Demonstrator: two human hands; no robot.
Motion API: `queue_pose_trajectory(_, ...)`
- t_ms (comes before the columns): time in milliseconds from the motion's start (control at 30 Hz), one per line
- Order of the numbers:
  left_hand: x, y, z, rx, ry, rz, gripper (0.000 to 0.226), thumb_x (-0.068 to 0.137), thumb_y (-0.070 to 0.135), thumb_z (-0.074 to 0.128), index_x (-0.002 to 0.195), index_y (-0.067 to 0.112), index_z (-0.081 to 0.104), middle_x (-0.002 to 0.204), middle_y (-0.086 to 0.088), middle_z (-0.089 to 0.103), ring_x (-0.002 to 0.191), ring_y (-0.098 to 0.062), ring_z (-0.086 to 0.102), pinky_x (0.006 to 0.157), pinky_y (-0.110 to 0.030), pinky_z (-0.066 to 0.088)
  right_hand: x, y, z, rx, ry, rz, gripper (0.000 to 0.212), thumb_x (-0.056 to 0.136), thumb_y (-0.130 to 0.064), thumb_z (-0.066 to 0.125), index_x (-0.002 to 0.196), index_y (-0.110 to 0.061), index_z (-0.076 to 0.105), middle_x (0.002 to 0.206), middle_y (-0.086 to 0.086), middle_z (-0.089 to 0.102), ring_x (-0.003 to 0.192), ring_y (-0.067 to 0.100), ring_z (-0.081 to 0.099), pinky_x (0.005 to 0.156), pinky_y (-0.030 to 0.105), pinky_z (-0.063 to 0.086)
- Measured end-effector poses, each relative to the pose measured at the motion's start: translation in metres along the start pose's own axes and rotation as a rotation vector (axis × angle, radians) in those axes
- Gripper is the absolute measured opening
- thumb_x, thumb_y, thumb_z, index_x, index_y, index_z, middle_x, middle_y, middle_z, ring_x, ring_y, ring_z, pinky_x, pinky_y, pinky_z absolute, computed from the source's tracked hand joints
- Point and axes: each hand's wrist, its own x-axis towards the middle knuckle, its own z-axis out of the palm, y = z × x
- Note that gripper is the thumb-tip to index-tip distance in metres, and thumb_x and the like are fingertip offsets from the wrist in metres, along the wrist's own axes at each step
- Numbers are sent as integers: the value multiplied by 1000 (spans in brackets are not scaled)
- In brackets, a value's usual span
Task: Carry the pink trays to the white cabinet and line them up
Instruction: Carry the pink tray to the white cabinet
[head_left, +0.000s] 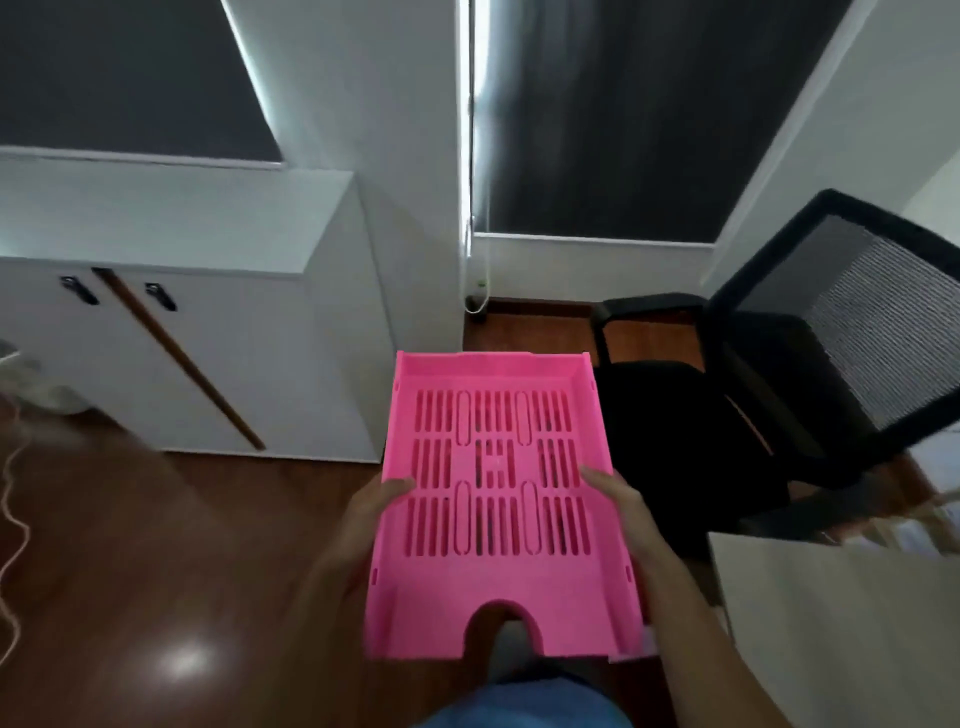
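1. Two hands carry one pink tray (498, 499) in the air over the wooden floor (156, 545), level and roughly centred in the head view.
2. Left hand (371, 512) grips the tray's left long edge about halfway along, thumb lying over the rim onto the slotted base.
3. Right hand (618, 499) grips the right long edge in the same way, thumb on top; the fingers of both hands are hidden beneath the tray.
4. Nearest the body is the tray's open front edge with its rounded notch; the raised back wall points away, toward the wall corner.
5. White cabinet (208, 332) stands ahead and to the left, well apart from the tray; its top (171, 218) shows as a bare pale surface under a window with a dark blind.
6. Its right side panel faces the tray, and the tray's far left corner appears close to that panel's lower edge.
7. Black office chair (779, 395) stands just to the right, its seat appearing beside the tray's right edge and its mesh back leaning away.
8. Open floor lies to the left and below the tray, between the person and the cabinet doors.
9. Pale cord (10, 519) winds along the far left edge of the floor.
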Motion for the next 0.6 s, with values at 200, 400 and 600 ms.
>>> queue_pose_trajectory(200,46,89,-39,-107,154,137,30,84,12,62,109,-2,67,76,-17,78,60,-27,75,54,-35,60,98,-64,88,-3,-137,-33,31,84,-16,62,112,-4,70,83,13,78,67,26,76,61,36,63)
queue_pose_trajectory(400,129,209,-79,14,170,288,15,94,14,57,99,10,71,75,-10,79,61,-22,75,55,-32,60,209,-134,164,-30,-174,-118,41,88,-18,63,124,1,64,87,12,78,69,25,76,63,35,63)
queue_pose_trajectory(600,193,314,-147,64,205,290,42,87,39,64,119,12,71,112,-25,73,99,-44,70,92,-60,52,315,-187,263,-79,-227,-77,56,84,-27,69,131,3,60,86,14,77,68,27,75,63,37,63)
